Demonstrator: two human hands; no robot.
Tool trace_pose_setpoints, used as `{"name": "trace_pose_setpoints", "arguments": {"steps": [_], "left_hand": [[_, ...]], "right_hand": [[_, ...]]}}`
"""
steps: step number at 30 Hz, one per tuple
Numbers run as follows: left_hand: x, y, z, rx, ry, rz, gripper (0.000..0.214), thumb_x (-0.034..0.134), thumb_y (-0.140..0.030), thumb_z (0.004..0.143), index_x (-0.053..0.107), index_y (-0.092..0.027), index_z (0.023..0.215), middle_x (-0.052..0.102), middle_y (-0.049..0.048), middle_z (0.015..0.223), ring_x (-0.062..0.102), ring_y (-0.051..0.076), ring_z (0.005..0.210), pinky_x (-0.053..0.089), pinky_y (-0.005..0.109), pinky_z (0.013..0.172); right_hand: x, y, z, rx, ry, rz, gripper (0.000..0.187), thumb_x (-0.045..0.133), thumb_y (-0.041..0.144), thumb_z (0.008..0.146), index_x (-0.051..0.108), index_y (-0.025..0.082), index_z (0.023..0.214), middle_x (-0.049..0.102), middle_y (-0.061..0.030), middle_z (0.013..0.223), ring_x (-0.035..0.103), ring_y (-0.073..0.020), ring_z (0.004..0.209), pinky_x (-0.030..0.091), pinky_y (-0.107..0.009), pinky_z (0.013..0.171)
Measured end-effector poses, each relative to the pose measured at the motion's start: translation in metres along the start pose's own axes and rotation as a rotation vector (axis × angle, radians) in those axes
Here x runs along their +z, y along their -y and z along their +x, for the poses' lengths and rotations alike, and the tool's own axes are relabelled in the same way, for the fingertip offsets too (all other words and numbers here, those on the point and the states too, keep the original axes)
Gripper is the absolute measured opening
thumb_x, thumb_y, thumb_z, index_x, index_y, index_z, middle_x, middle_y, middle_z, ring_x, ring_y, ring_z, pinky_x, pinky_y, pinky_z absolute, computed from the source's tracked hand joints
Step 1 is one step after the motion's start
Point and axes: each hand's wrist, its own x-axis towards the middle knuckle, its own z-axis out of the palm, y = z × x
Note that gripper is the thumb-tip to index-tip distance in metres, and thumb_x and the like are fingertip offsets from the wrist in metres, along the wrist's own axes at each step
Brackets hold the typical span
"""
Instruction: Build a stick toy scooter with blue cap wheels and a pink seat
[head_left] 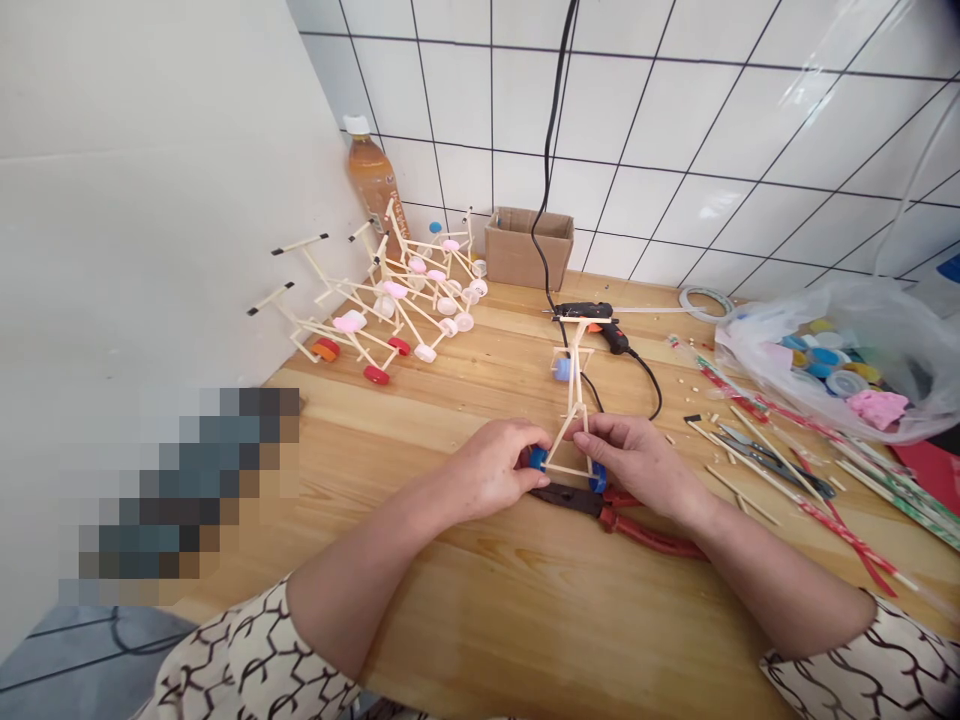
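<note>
A small tricycle model of wooden sticks [576, 380] stands between my hands, with blue bottle-cap wheels at its near end and a paler blue cap [564, 369] at the far end. My left hand [495, 465] pinches the left blue cap wheel [538, 458] between thumb and fingers. On the other side, my right hand [637, 460] has its thumb and fingers closed on the stick frame just above the right blue cap wheel [598, 478]. Red-handled pliers [652, 535] lie right beneath the model's near end, partly hidden by my right hand. Behind it rests a black glue gun [592, 312].
Several similar stick models [390, 290] crowd the left wall beside a tea bottle [371, 170]. A cardboard box [529, 248] stands by the tiles. At right are scissors [772, 460], loose sticks [739, 495], a tape roll [706, 303] and a plastic bag of caps [915, 340].
</note>
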Motion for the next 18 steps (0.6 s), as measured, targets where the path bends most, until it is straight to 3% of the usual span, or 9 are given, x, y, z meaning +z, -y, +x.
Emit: {"name": "trace_pose_setpoints", "arguments": {"steps": [18], "left_hand": [[0.0007,0.0026,-0.0004,0.008,0.017,-0.029,0.018,0.065,-0.019,0.071,0.064,-0.018,0.089,0.062,0.0002,0.08,0.055,0.013,0.069,0.042,0.022,0.063]], "right_hand": [[-0.0007,-0.0024,-0.0002,-0.006,-0.011,-0.006,0.033,0.053,0.045,0.078,0.062,0.014,0.081,0.052,0.0018,0.067,0.041,-0.0091,0.056,0.034,-0.022,0.052]]}}
